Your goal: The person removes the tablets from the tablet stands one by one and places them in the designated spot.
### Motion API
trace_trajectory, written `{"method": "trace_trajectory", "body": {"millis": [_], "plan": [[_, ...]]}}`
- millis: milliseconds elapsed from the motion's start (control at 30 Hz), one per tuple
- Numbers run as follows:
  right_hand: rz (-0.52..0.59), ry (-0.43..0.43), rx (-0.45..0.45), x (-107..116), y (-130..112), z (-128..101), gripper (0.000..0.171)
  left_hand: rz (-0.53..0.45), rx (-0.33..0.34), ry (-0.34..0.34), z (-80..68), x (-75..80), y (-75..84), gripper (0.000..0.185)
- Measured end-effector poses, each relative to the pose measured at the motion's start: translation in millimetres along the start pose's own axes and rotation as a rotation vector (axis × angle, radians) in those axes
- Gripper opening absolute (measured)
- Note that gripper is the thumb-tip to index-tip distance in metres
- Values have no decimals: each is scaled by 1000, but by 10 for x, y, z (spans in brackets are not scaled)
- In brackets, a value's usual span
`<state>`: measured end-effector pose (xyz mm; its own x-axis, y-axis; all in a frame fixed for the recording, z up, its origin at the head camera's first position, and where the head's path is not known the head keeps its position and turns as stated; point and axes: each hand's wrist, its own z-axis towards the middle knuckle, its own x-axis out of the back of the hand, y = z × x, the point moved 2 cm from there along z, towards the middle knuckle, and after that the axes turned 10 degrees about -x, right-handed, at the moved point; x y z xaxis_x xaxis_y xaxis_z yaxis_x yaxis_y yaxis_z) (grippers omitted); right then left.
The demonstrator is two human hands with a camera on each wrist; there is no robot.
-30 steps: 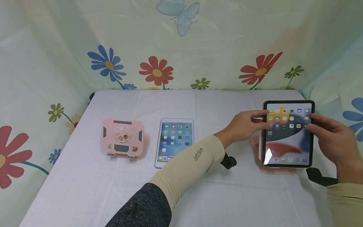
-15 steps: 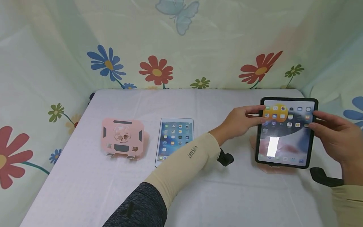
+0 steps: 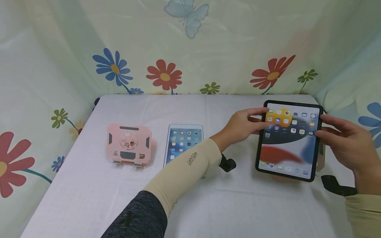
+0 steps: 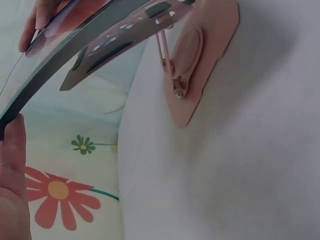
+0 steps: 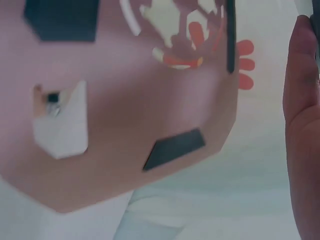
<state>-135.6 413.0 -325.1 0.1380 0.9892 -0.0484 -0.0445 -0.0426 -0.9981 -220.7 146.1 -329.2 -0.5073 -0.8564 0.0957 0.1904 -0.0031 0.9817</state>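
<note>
A black-cased tablet (image 3: 288, 143) with a lit screen is held up at the right, tilted slightly. My left hand (image 3: 241, 125) pinches its left edge between thumb and fingers; my right hand (image 3: 349, 138) grips the right edge the same way. Behind the tablet stands a pink tablet stand (image 4: 202, 65), mostly hidden in the head view. A gap shows between tablet and stand plate in the left wrist view. From the right wrist, the stand's plate (image 5: 115, 110) shows dark pads and cut-outs, with a finger of my right hand at the frame's right edge.
A second pink stand (image 3: 129, 145) with dark pads stands at the left of the white-covered table (image 3: 74, 198). Beside it lies a smaller white tablet (image 3: 184, 138), partly covered by my left sleeve (image 3: 187, 175). A flowered curtain (image 3: 226, 49) hangs behind the table.
Both hands have lifted the black-cased tablet off the pink stand and shifted it left, tilting it. The stand's right edge now shows behind it. The other stand and white tablet have stayed put.
</note>
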Motion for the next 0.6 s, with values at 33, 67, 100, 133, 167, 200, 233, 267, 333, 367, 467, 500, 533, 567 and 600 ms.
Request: {"method": "trace_trajectory", "body": {"millis": [33, 67, 100, 133, 167, 200, 233, 267, 333, 367, 467, 500, 533, 567, 600], "plan": [[-16, -6, -3, -13, -3, 0, 49, 5, -3, 1, -4, 17, -3, 49], [-40, -7, -9, -25, -8, -1, 50, 9, -10, -2, -7, 33, -8, 50], [-62, -9, -14, -37, -14, -2, 50, 15, -14, -4, -11, 52, -10, 51], [-74, -17, -17, -51, -19, 1, 51, 20, -17, -6, -14, 70, -14, 52], [-80, -26, -18, -67, -23, 3, 51, 22, -20, -8, -16, 89, -19, 53], [-91, -31, -19, -86, -27, 6, 52, 24, -24, -10, -19, 108, -21, 54], [-106, -34, -21, -104, -34, 10, 52, 27, -28, -12, -22, 129, -25, 55], [-112, -38, -26, -122, -40, 14, 53, 27, -32, -13, -27, 150, -27, 55], [-118, -47, -34, -163, -49, 26, 54, 24, -35, -11, -39, 194, -28, 56], [-144, -42, -37, -182, -54, 29, 54, 19, -35, -9, -45, 216, -30, 57], [-125, -55, -41, -247, -55, 48, 55, 7, -34, -2, -70, 278, -35, 57], [-111, -60, -40, -273, -52, 54, 55, 1, -34, 1, -78, 298, -38, 57], [-95, -67, -36, -298, -47, 59, 54, -2, -35, 4, -86, 319, -42, 57], [-69, -80, -31, -324, -41, 65, 54, -6, -35, 8, -95, 339, -46, 56], [-40, -92, -32, -349, -34, 70, 54, -8, -34, 11, -104, 360, -50, 56]]}}
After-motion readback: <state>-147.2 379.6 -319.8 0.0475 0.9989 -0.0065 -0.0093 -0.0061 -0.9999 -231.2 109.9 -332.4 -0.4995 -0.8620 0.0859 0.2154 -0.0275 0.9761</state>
